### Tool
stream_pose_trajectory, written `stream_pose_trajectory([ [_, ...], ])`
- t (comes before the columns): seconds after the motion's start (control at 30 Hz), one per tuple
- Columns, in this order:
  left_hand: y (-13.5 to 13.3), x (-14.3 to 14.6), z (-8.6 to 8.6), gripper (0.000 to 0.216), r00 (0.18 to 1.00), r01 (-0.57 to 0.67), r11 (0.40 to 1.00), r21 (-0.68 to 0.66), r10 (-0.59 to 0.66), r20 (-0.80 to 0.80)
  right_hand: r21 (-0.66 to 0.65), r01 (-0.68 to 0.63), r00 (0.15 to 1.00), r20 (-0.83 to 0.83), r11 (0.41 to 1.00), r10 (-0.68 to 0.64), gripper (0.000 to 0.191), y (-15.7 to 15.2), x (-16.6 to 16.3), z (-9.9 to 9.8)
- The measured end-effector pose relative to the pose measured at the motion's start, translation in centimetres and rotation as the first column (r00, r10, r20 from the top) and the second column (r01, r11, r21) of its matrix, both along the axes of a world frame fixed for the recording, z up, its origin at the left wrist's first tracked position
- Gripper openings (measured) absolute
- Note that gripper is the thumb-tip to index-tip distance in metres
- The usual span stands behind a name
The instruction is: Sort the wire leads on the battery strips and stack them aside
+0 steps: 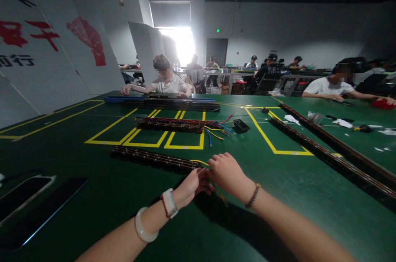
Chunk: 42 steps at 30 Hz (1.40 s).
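Note:
My left hand (192, 185) and my right hand (227, 173) meet at the right end of a long dark strip (154, 158) lying on the green table (123, 196). A yellow wire (199, 161) comes out of that end, just beyond my fingers. Both hands have curled fingers pinched close together at the strip's end; what they grip is hidden under them. The left wrist carries a watch and a pale bangle, the right a beaded bracelet.
A second strip (173, 124) with red, blue and yellow wires lies farther back inside yellow floor-tape boxes, beside a small black box (241, 125). Long dark rails (328, 146) run along the right. Dark flat panels (34, 208) lie at left. Several other people sit at tables behind.

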<state>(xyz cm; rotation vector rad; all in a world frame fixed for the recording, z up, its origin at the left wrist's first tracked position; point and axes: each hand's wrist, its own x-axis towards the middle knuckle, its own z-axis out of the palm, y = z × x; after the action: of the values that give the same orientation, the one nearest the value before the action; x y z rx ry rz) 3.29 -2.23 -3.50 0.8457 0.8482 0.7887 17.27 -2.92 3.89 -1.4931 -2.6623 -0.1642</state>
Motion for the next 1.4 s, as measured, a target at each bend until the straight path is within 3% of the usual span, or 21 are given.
stream_pose_trajectory([
  [0.17, -0.2, -0.1, 0.2, 0.021, 1.0, 0.024, 0.999, 0.035, -0.024, 0.008, -0.07, 0.093, 0.995, -0.03, 0.993, -0.095, 0.023, 1.2, 1.4, 0.0],
  [0.43, -0.3, -0.2, 0.8, 0.021, 0.997, 0.062, 0.998, -0.002, -0.062, -0.055, -0.114, 0.048, 0.998, 0.038, 0.992, -0.044, 0.014, 3.3, 2.4, -2.5],
  [0.7, -0.3, -0.3, 0.7, 0.024, 0.997, 0.078, 0.997, -0.002, -0.079, -0.025, -0.154, 0.077, 0.997, 0.042, 0.985, -0.071, 0.017, 3.5, 2.7, -2.3],
  [0.87, 0.0, -0.5, 0.6, 0.026, 0.995, 0.085, 0.993, -0.087, -0.08, 0.065, -0.075, 0.122, 0.99, -0.061, 0.99, -0.126, 0.017, 4.8, 3.4, -2.3],
  [1.17, -0.3, -0.5, 1.8, 0.032, 0.989, 0.146, 0.984, -0.098, -0.147, 0.0, 0.098, 0.007, 0.99, -0.14, 0.995, 0.007, 0.019, 6.5, 3.9, -6.2],
  [1.4, -0.2, -0.7, 2.1, 0.028, 0.987, 0.158, 0.977, -0.141, -0.159, 0.003, 0.139, -0.047, 0.956, -0.279, 0.989, 0.084, 0.018, 6.8, 4.6, -7.5],
])
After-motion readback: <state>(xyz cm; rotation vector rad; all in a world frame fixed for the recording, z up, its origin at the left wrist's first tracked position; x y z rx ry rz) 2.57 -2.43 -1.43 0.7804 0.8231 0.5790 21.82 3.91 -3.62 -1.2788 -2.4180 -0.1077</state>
